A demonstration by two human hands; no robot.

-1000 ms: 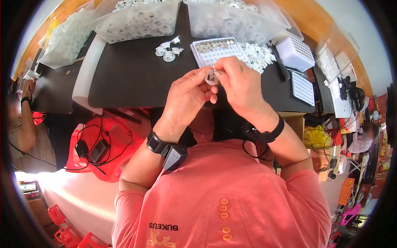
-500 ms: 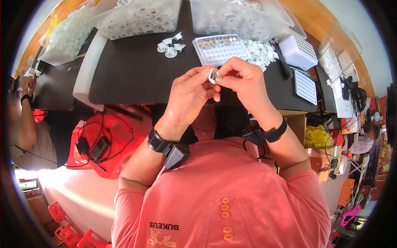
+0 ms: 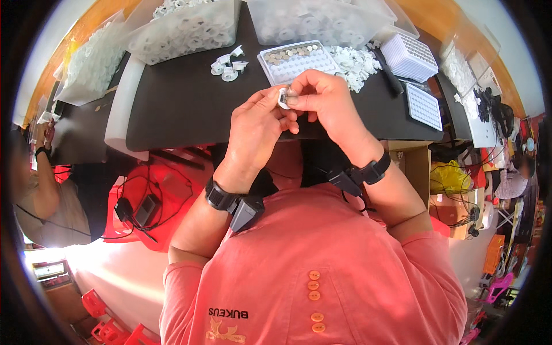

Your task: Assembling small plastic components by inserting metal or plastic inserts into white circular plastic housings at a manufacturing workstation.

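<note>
My left hand (image 3: 253, 126) pinches a small white plastic part (image 3: 283, 99) with a dark slot in its face, held above the near edge of the dark table (image 3: 178, 109). The fingertips of my right hand (image 3: 323, 99) press together at the right side of this part. Whether they hold a separate small piece there is hidden. Just beyond my hands lies a white tray (image 3: 296, 68) with rows of small round wells. Silvery round discs (image 3: 290, 54) sit in its far rows. A small group of white ring-shaped parts (image 3: 229, 68) rests to the left of the tray.
Translucent bins (image 3: 184, 43) of white parts line the far side. Loose white pieces (image 3: 356, 66) are heaped right of the tray, near stacked trays (image 3: 409, 56) and another single tray (image 3: 424, 107). A red stool (image 3: 152, 201) with cables stands below left. Another person's arm (image 3: 47, 178) shows far left.
Both hands, still together on the white part, have shifted slightly left in the picture. The table and bins have shifted a little too, as the view turned.
</note>
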